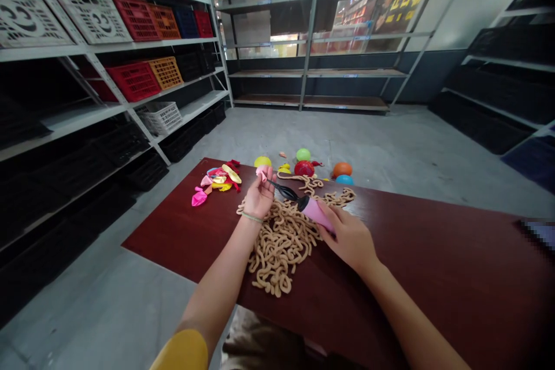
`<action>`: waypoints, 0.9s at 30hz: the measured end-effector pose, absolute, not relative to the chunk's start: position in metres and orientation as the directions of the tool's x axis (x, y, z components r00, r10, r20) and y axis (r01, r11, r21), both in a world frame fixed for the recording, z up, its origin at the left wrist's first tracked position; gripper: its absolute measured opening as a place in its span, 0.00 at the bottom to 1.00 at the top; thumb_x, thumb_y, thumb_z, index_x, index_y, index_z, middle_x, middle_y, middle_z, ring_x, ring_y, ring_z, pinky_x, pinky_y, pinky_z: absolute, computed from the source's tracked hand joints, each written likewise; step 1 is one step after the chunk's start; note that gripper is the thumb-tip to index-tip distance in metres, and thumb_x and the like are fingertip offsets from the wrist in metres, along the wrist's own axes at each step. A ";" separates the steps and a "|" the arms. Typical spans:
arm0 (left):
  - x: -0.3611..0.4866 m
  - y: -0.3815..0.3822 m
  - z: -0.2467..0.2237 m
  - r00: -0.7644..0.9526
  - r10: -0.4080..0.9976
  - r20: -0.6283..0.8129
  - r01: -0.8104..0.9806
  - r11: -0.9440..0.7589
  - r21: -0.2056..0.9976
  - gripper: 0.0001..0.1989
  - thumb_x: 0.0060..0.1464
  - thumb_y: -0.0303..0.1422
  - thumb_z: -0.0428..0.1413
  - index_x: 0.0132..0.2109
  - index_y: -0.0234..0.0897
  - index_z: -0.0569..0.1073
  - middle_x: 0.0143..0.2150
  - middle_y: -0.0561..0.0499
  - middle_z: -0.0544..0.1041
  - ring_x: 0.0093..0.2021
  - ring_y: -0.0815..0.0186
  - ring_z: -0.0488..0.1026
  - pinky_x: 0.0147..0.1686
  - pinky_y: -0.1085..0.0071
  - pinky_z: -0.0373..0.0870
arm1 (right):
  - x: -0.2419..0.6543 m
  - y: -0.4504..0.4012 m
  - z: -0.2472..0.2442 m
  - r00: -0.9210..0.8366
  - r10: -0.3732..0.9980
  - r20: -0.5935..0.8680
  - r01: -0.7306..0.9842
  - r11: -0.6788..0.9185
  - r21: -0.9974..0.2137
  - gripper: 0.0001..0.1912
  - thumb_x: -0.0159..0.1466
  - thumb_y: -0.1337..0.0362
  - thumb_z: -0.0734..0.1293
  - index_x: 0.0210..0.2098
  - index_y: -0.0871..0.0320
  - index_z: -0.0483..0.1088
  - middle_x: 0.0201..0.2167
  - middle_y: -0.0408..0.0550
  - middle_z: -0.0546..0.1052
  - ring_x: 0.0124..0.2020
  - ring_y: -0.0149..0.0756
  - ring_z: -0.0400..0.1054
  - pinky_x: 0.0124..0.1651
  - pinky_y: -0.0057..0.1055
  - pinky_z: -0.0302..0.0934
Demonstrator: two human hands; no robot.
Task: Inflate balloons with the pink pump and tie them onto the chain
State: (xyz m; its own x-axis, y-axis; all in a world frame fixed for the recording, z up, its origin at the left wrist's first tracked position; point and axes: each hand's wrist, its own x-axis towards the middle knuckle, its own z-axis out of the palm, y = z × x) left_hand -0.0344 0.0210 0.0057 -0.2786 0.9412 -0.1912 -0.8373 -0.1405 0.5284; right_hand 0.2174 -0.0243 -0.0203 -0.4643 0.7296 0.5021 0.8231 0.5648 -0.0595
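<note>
My left hand [259, 199] is raised over the table, palm up, with its fingers closed on a small, limp pink balloon [261, 172]. My right hand [349, 237] is wrapped round the lilac body of a balloon pump [316, 214]. The pump's black front part narrows toward the pink balloon; whether its tip is inside the neck cannot be made out. Beneath both hands spreads a heap of tan, curled, rope-like strands [281, 243]. A loose pile of flat, mixed-colour balloons [221, 179] lies to the left of my left hand.
The dark red table [411, 254] extends far to the right. Past its far edge are inflated balloons, including green [303, 154], red [304, 168], orange [342, 170] and blue [344, 180] ones. Metal shelving [186, 40] with crates lines the left; another rack [310, 73] stands behind.
</note>
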 end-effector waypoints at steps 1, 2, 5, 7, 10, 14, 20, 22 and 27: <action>-0.033 0.021 0.006 -0.288 0.941 -0.178 -0.827 -0.150 0.542 0.11 0.64 0.27 0.48 0.44 0.35 0.75 0.56 0.43 0.75 0.61 0.63 0.68 0.55 0.68 0.73 | 0.217 -0.024 -0.020 -0.465 0.730 0.500 0.823 0.565 -0.058 0.28 0.67 0.57 0.62 0.65 0.51 0.58 0.52 0.50 0.74 0.44 0.42 0.71 0.44 0.36 0.66; -0.032 0.020 0.006 -0.297 0.941 -0.163 -0.818 -0.163 0.552 0.10 0.64 0.27 0.48 0.44 0.34 0.74 0.55 0.43 0.76 0.61 0.63 0.68 0.56 0.67 0.72 | 0.217 -0.025 -0.020 -0.466 0.731 0.499 0.823 0.565 -0.060 0.28 0.66 0.57 0.62 0.66 0.51 0.58 0.52 0.50 0.74 0.44 0.42 0.71 0.44 0.36 0.66; -0.028 0.019 0.007 -0.344 0.933 -0.103 -0.777 -0.221 0.590 0.07 0.63 0.28 0.51 0.45 0.35 0.72 0.56 0.43 0.75 0.61 0.61 0.69 0.57 0.64 0.71 | 0.217 -0.025 -0.018 -0.460 0.729 0.506 0.820 0.567 -0.071 0.28 0.67 0.57 0.62 0.65 0.51 0.58 0.52 0.50 0.74 0.46 0.42 0.71 0.45 0.36 0.66; -0.024 0.018 0.007 -0.374 0.926 -0.054 -0.747 -0.266 0.609 0.06 0.62 0.28 0.53 0.45 0.37 0.70 0.57 0.44 0.74 0.61 0.62 0.69 0.57 0.63 0.70 | 0.216 -0.026 -0.018 -0.454 0.728 0.514 0.822 0.565 -0.075 0.28 0.67 0.57 0.62 0.65 0.51 0.59 0.52 0.50 0.74 0.45 0.42 0.71 0.45 0.35 0.65; -0.016 0.016 0.007 -0.406 0.914 0.012 -0.704 -0.321 0.633 0.08 0.61 0.29 0.55 0.47 0.39 0.67 0.57 0.46 0.75 0.59 0.62 0.70 0.57 0.63 0.70 | 0.216 -0.026 -0.017 -0.447 0.733 0.513 0.824 0.561 -0.083 0.27 0.67 0.57 0.62 0.65 0.51 0.59 0.52 0.50 0.74 0.45 0.41 0.71 0.45 0.35 0.65; -0.005 0.014 0.007 -0.440 0.897 0.038 -0.616 -0.332 0.714 0.13 0.60 0.32 0.57 0.50 0.42 0.63 0.58 0.47 0.74 0.59 0.63 0.71 0.55 0.67 0.69 | 0.216 -0.026 -0.018 -0.441 0.731 0.522 0.825 0.558 -0.085 0.27 0.67 0.57 0.62 0.65 0.52 0.59 0.53 0.50 0.74 0.46 0.41 0.71 0.45 0.35 0.65; 0.005 0.014 0.000 -0.491 0.867 0.089 -0.536 -0.381 0.753 0.16 0.60 0.34 0.57 0.52 0.45 0.60 0.57 0.48 0.75 0.59 0.64 0.70 0.56 0.67 0.68 | 0.215 -0.026 -0.019 -0.439 0.726 0.528 0.818 0.566 -0.098 0.27 0.66 0.57 0.62 0.64 0.52 0.59 0.52 0.50 0.74 0.46 0.42 0.71 0.45 0.35 0.66; 0.005 0.015 -0.002 -0.486 0.868 0.103 -0.527 -0.385 0.758 0.17 0.60 0.35 0.57 0.52 0.45 0.59 0.56 0.48 0.75 0.59 0.65 0.71 0.56 0.66 0.68 | 0.215 -0.026 -0.018 -0.439 0.729 0.525 0.817 0.567 -0.105 0.27 0.67 0.57 0.62 0.64 0.52 0.59 0.53 0.50 0.74 0.46 0.42 0.71 0.45 0.36 0.66; 0.009 0.014 -0.002 -0.477 0.872 0.110 -0.503 -0.373 0.780 0.18 0.59 0.37 0.57 0.52 0.45 0.59 0.54 0.47 0.76 0.57 0.64 0.73 0.56 0.65 0.68 | 0.214 -0.027 -0.019 -0.430 0.729 0.532 0.814 0.568 -0.120 0.28 0.67 0.58 0.61 0.66 0.52 0.57 0.53 0.51 0.74 0.47 0.42 0.71 0.46 0.36 0.66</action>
State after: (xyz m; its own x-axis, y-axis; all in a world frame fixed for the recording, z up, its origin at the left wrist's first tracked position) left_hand 0.0089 0.0135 -0.0016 -0.4768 0.8722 0.1098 -0.5029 -0.3730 0.7797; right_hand 0.2143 -0.0267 -0.0191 -0.4301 0.7292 0.5322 0.8141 0.5681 -0.1204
